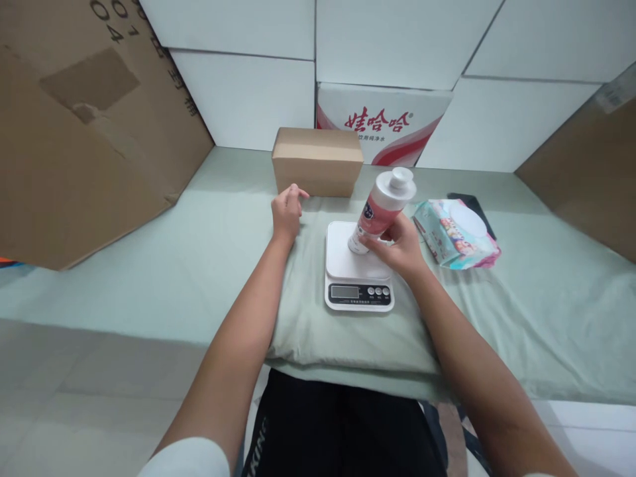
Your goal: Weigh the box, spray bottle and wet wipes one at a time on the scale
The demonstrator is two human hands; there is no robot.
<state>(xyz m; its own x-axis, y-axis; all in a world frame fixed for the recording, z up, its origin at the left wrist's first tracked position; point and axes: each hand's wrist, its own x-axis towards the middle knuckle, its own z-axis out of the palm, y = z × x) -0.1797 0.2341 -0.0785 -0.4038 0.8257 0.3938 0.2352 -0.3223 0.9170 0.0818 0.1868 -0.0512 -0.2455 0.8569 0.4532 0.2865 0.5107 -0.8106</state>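
Holding a tilted bottle on the scale, the right hand grips its lower body. Left hand rests loosely curled on the cloth, near the box. Wipes lie right of the scale.

I see the scale lying on the pillow, near the middle of the bed. The bottle stands tilted on the scale's platform, held by my right hand. My left hand rests on the pillow, left of the scale and just before the small box. That box sits behind the scale. The wipes pack lies right of the scale, with a phone partly under it behind. A printed carton stands behind the box, against the wall. Large cardboard sheets lean at far left and far right.
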